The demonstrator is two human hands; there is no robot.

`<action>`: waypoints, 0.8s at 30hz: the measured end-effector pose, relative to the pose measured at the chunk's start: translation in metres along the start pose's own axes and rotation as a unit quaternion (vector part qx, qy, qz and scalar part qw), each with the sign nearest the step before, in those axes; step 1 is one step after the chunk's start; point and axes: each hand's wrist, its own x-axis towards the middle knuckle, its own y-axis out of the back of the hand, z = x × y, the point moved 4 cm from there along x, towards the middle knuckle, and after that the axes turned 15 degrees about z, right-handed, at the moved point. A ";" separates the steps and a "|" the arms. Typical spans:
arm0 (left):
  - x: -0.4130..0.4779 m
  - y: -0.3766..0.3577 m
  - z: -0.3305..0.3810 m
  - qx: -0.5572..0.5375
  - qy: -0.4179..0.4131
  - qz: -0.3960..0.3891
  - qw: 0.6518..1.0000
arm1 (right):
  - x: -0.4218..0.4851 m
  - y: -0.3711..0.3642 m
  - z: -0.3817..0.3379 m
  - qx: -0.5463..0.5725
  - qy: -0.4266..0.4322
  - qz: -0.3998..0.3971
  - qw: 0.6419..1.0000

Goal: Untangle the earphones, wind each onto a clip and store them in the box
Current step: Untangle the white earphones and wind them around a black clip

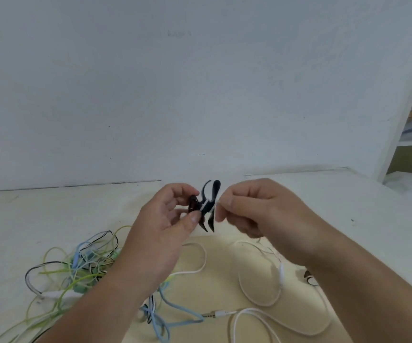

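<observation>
near: the white earphone cord [224,313] lies slack on the bench [348,194], right of the coloured tangle [76,268]. farther: left hand [158,233] fingers pinch the black clip [210,206]; right hand [254,214] fingers pinch the cord beside it. step: winding. the next turn likely needs steady tension.

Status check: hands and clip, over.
Left hand pinching black clip. Right hand pinching white cable at clip, few turns on. Coloured tangle lies lower left.
</observation>
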 end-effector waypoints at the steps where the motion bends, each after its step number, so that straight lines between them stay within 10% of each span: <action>1: -0.001 -0.002 -0.001 0.003 -0.001 -0.022 1.000 | 0.001 0.004 -0.001 0.016 0.000 0.018 1.000; 14: -0.008 -0.010 -0.001 -0.011 0.012 -0.118 0.993 | 0.011 0.027 0.010 -0.114 0.037 0.201 0.972; 24: -0.001 0.002 0.001 0.006 0.011 0.058 0.998 | -0.003 -0.017 0.028 -0.129 -0.028 -0.128 0.983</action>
